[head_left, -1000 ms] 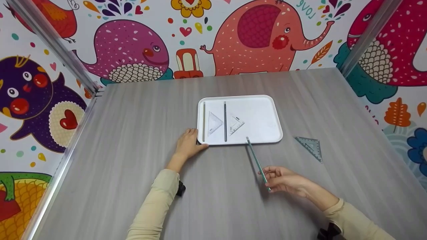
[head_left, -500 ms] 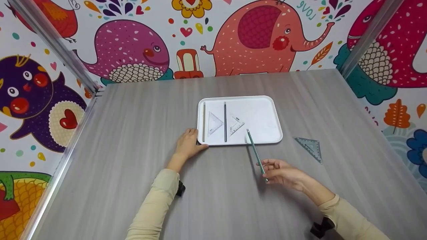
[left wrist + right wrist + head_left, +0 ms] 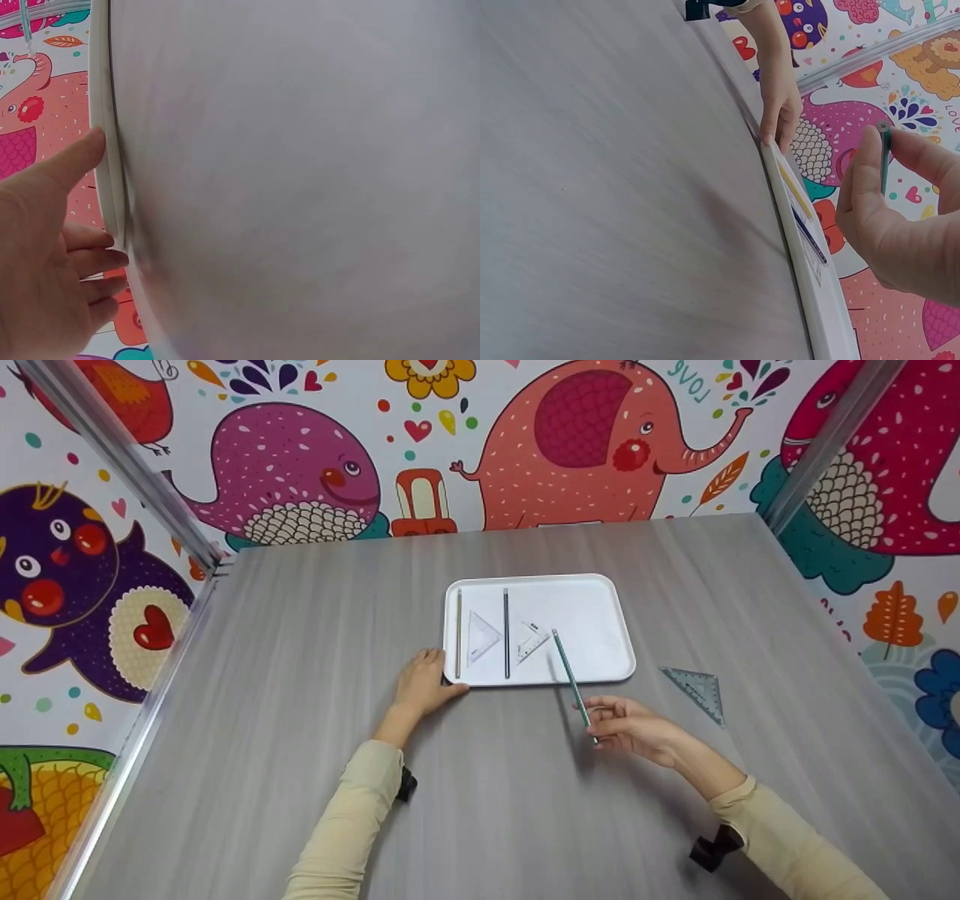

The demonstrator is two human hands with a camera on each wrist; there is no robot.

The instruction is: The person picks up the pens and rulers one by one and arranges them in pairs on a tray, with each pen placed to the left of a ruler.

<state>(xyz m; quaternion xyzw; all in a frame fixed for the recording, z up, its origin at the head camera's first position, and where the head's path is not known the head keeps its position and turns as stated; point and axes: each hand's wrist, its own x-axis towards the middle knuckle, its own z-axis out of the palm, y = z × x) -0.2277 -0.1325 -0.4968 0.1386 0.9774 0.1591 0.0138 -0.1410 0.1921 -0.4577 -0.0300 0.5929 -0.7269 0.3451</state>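
My right hand (image 3: 636, 733) pinches a green pencil (image 3: 570, 675) near its lower end, between thumb and fingers. The pencil slants up and left, its far end above the white tray (image 3: 592, 615). In the right wrist view, the end of the green pencil (image 3: 885, 146) shows at the fingertips. My left hand (image 3: 422, 684) rests against the tray's near left corner, thumb along the near rim and fingers at the left side. On the tray lie a yellowish pencil (image 3: 459, 634), a clear set square (image 3: 482, 639), a dark pencil (image 3: 506, 634) and another clear set square (image 3: 532, 640).
A greenish set square (image 3: 697, 691) lies on the grey wood-look table (image 3: 322, 645), to the right of the tray. Walls with printed cartoon animals (image 3: 577, 457) stand at the back and sides, with metal posts (image 3: 120, 465) at the corners.
My right hand has moved forward and slightly left with the green pencil, whose far end has passed from the tray's near rim to above its floor. The left hand has stayed in place.
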